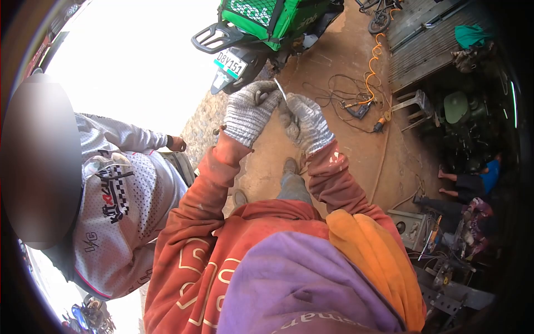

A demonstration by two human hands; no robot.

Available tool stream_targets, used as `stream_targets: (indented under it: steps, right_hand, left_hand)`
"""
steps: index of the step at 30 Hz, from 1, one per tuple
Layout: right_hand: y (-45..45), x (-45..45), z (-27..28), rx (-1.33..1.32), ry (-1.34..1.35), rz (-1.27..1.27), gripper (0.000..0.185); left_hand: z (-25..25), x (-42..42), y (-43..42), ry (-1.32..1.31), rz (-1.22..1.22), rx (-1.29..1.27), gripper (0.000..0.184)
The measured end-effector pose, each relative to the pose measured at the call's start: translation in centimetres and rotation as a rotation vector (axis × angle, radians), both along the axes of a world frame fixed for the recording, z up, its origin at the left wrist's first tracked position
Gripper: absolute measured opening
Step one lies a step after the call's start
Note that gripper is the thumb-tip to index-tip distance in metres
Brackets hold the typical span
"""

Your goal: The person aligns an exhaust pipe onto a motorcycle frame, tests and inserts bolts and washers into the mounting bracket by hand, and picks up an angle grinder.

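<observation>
Both of my hands wear grey-and-white knit work gloves and are raised close together in front of my chest. A thin, pale metal-looking strip (pixel 280 87) sticks up between them; its exact kind is too small to tell. My right hand (pixel 308 122) pinches the strip's lower end between thumb and fingers. Curled beside it, my left hand (pixel 248 111) has its fingertips against the strip or just next to it; whatever they grip is hidden. Beyond the hands stands a motorcycle with a green delivery box (pixel 261 19) and a license plate (pixel 230 64).
At left, close by, stands a person in a white patterned jersey (pixel 128 195). An orange coiled hose (pixel 371 72), dark cables and a power tool (pixel 381 122) lie on the brown ground. Right are a stool (pixel 414 106), a metal box (pixel 409 228), machinery and other people in shade.
</observation>
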State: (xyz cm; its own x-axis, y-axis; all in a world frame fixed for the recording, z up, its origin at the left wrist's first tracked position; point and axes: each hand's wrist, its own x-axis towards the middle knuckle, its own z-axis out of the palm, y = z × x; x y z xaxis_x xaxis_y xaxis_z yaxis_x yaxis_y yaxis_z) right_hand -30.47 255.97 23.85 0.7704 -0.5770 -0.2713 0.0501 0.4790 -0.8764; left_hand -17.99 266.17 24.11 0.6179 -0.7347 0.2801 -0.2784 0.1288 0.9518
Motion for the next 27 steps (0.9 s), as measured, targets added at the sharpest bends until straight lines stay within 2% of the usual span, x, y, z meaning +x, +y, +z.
stream_targets:
  steps: [3,5,8,10,13,15,17,19,20,21,23,24,25,27]
  right_hand:
    - [0.6,-0.1,0.6,0.081,-0.052,-0.085,0.017]
    - [0.3,-0.3,0.3,0.099,-0.082,-0.065,0.016]
    - [-0.2,-0.8,0.0,0.073,-0.065,0.003,0.017]
    - [0.0,-0.9,0.4,0.023,-0.028,0.051,0.019]
    - [0.5,-1.0,0.7,0.043,-0.018,-0.038,0.02]
    - [-0.1,-1.5,0.2,0.076,-0.07,0.057,0.015]
    - [0.2,-1.3,-0.1,0.068,-0.058,0.034,0.016]
    - [0.4,-1.4,0.2,0.06,-0.044,0.013,0.018]
    - [0.6,-1.7,0.7,-0.015,0.015,0.04,0.019]
    - [0.7,-1.8,1.2,-0.091,0.073,0.072,0.02]
    - [1.8,-1.9,2.1,-0.13,0.068,0.055,0.022]
    - [2.3,-1.6,2.7,-0.179,0.055,0.031,0.023]
    - [2.7,-1.4,3.6,-0.169,0.056,0.055,0.023]
    - [3.2,-1.2,4.8,-0.23,-0.073,0.228,0.024]
  left_hand:
    - [0.4,-0.3,0.0,0.01,0.0,0.002,0.021]
    - [0.5,-0.5,-0.1,-0.011,0.007,0.005,0.021]
    - [0.3,-1.0,0.0,0.101,-0.019,-0.04,0.021]
    - [1.2,-1.2,0.4,0.025,0.007,-0.02,0.021]
    - [0.4,-1.1,0.1,-0.048,0.031,-0.002,0.023]
    - [0.1,-1.1,0.0,-0.047,0.035,-0.007,0.023]
    - [-0.9,-1.0,-0.1,-0.042,0.039,-0.008,0.023]
    - [-2.4,-0.5,-0.6,0.141,0.024,-0.149,0.018]
    - [-1.7,-0.4,0.0,0.304,0.057,-0.02,0.019]
    - [-2.1,0.3,0.6,0.307,0.07,-0.018,0.019]
    - [-3.9,2.0,2.3,1.044,-0.14,-0.089,0.023]
    - [-4.8,2.1,2.7,1.173,-0.133,-0.183,0.024]
    - [-6.1,2.4,3.3,1.174,-0.106,-0.188,0.024]
    - [-7.9,2.8,4.6,1.439,-0.1,-0.424,0.024]
